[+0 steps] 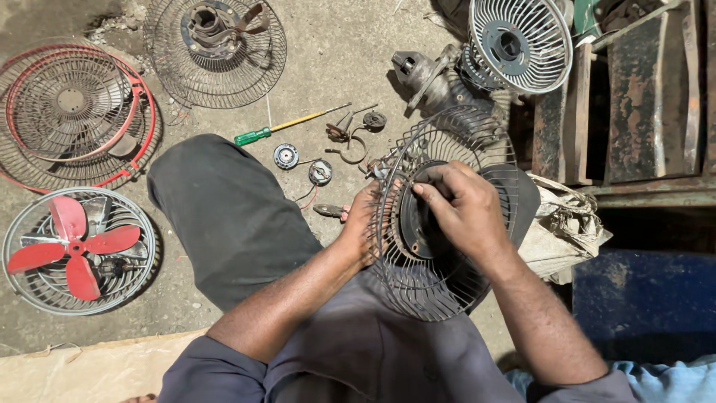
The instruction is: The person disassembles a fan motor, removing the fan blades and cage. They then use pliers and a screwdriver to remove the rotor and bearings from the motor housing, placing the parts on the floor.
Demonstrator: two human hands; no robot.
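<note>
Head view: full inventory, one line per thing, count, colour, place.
wire fan guard: 1, dark grey, centre, on the person's lap
red-rimmed guards: stacked, exact count unclear, red and grey, upper left on the floor
fan with red blades: 1, grey guard, lower left
guard with motor hub: 1, rusty grey, top centre
white guard: 1, white, top right
screwdriver: 1, green handle with yellow shaft, floor above the knee
small round parts: 2, metal, floor by the knee
metal racks: rusty brown, right edge
left hand: 1, grips the wire fan guard's left rim
right hand: 1, fingers on the guard's dark centre
</note>
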